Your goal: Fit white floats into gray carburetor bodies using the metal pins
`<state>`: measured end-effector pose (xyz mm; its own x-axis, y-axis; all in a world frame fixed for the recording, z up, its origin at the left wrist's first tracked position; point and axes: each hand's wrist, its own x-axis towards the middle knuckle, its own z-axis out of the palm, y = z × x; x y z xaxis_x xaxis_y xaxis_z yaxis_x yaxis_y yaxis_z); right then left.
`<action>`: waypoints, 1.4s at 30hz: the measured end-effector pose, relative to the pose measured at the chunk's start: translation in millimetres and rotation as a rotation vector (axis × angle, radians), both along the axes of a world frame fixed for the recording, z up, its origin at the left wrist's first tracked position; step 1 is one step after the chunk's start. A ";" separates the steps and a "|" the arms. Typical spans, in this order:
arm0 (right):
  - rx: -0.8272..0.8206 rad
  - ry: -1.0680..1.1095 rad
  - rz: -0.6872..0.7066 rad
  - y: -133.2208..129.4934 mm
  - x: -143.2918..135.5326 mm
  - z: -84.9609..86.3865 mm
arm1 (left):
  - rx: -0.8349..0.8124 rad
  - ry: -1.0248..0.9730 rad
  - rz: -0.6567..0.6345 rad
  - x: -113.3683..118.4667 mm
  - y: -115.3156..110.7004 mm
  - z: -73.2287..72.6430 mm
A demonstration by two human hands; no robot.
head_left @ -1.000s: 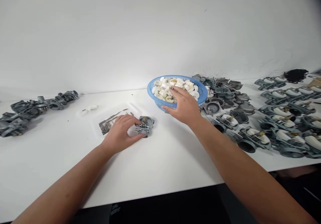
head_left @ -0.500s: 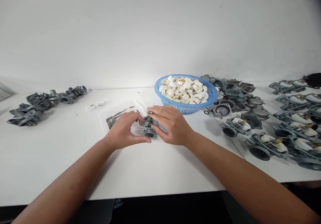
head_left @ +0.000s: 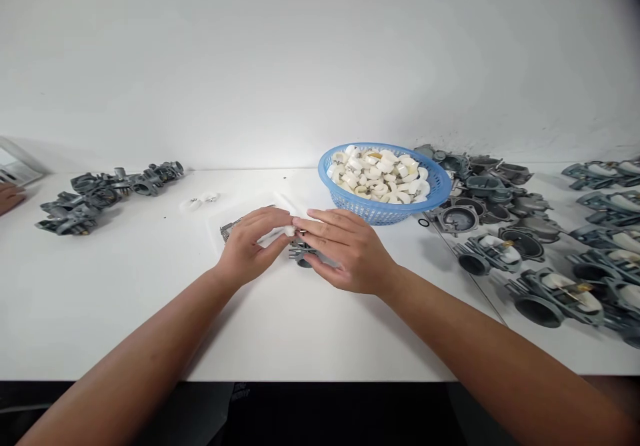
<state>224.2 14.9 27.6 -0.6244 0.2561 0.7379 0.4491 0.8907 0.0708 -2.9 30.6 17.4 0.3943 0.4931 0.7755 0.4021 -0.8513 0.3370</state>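
A grey metal carburetor body (head_left: 302,254) stands on the white table, its round mouth facing me and its upper part hidden by my fingers. My right hand (head_left: 347,249) is closed around its right side, with the fingertips over the top. My left hand (head_left: 255,243) pinches a small white piece, apparently a carburetor float (head_left: 289,231), between thumb and fingers just above the body. Both hands' fingertips meet there, so the contact between float and body is hidden. Thin metal pins (head_left: 227,229) lie on a translucent white tray, partly behind my left hand.
A blue basket (head_left: 385,214) of white floats stands behind my right hand. Float bowls (head_left: 457,218) are heaped to its right, beside carburetors with floats (head_left: 560,296). More carburetor bodies (head_left: 70,219) and loose white floats (head_left: 200,200) lie left. Another person's hand (head_left: 10,196) shows at the left edge.
My left hand has gone from the carburetor body's left side to above it, and now a white float shows in its fingers. My right hand stays at the body. The view has shifted slightly.
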 end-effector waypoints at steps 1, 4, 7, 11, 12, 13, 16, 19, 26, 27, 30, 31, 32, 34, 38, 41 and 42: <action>-0.014 0.021 0.008 -0.4 -0.2 0.4 | 0.015 -0.022 0.007 -0.4 0.1 -0.5; -0.078 0.160 0.022 -0.4 0.1 0.7 | 0.061 -0.088 0.057 -2.7 0.4 -1.4; -0.125 0.295 0.019 1.9 1.2 -1.2 | 0.118 -0.079 0.091 -5.1 1.2 -1.2; -0.200 0.251 -0.030 4.3 0.2 -6.5 | 0.157 -0.024 0.060 -4.0 3.1 -1.7; -0.218 0.224 -0.037 4.4 -0.9 -7.8 | 0.158 -0.030 0.033 -3.1 3.6 -2.6; -0.230 0.201 -0.035 4.4 -2.1 -8.8 | 0.157 -0.042 0.006 -2.1 4.1 -3.9; -0.237 0.192 -0.018 4.1 -5.4 -10.2 | 0.145 -0.066 -0.003 0.0 5.3 -8.9; -0.232 0.234 -0.058 4.6 -5.6 -9.6 | 0.129 -0.032 0.060 0.6 5.1 -12.4; -0.202 0.179 -0.266 6.6 -1.9 -10.9 | -0.097 0.185 0.136 1.4 1.0 -10.2; -0.187 0.170 -0.284 6.4 -2.3 -11.6 | -0.157 0.217 0.126 1.3 0.7 -10.5; -0.187 0.141 -0.303 5.6 -4.5 -13.0 | -0.309 0.250 0.085 1.1 1.5 -13.3; -0.202 0.131 -0.303 5.5 -5.2 -13.1 | -0.347 0.248 0.074 1.0 2.1 -14.5; -0.220 0.125 -0.300 5.5 -5.7 -13.2 | -0.377 0.246 0.063 1.1 2.8 -15.5; -0.245 0.129 -0.277 6.1 -5.6 -12.7 | -0.411 0.247 0.044 1.4 4.1 -16.9; -0.255 0.134 -0.183 7.5 -3.0 -10.4 | -0.388 0.237 0.040 3.2 5.1 -17.3; -0.261 0.110 -0.148 7.8 -2.3 -9.2 | -0.354 0.224 0.034 4.9 4.7 -16.9; -0.264 0.112 -0.143 7.9 -2.4 -9.1 | -0.348 0.219 0.033 5.5 4.5 -16.9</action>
<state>221.8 22.8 18.5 -0.4871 0.5268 0.6966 0.5628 0.7993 -0.2109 2.6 35.1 0.5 0.5113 0.7265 0.4592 0.5215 -0.6869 0.5061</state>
